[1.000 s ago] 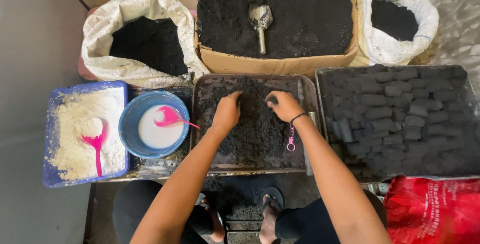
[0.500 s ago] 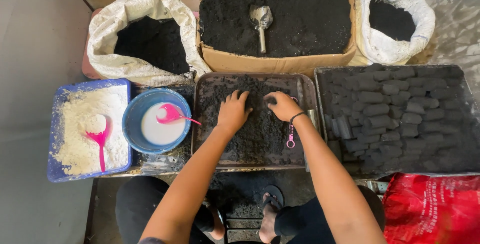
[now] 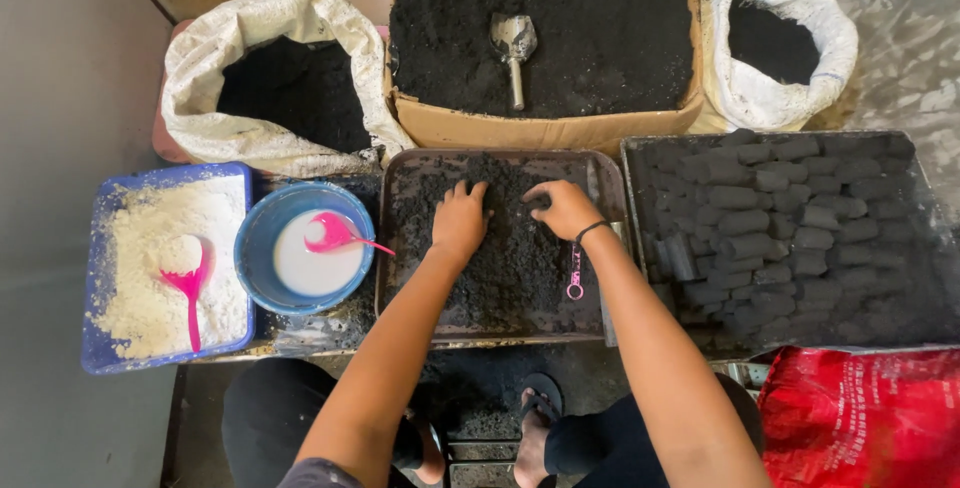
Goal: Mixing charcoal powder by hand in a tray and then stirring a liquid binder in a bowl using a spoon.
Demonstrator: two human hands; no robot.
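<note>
Both hands rest on a heap of black powder (image 3: 500, 258) in a brown tray (image 3: 400, 248). The left hand (image 3: 462, 218) lies flat on the powder with the fingers spread and a little bent, palm down. The right hand (image 3: 563, 208) is just beside it, the fingers curled into the powder; I cannot tell if it pinches something. A dark band (image 3: 590, 232) is on the right wrist.

To the left of the left hand stands a blue bowl (image 3: 255, 273) with white liquid and a pink spoon (image 3: 340, 236). Further left is a blue tray (image 3: 100, 348) of white powder with a pink scoop (image 3: 190, 288). To the right of the right hand is a dark tray (image 3: 640, 198) full of black briquettes (image 3: 770, 223). Beyond the hands is a box (image 3: 500, 130) of black powder with a metal scoop (image 3: 514, 48), between two white sacks (image 3: 250, 48) (image 3: 800, 18).
</note>
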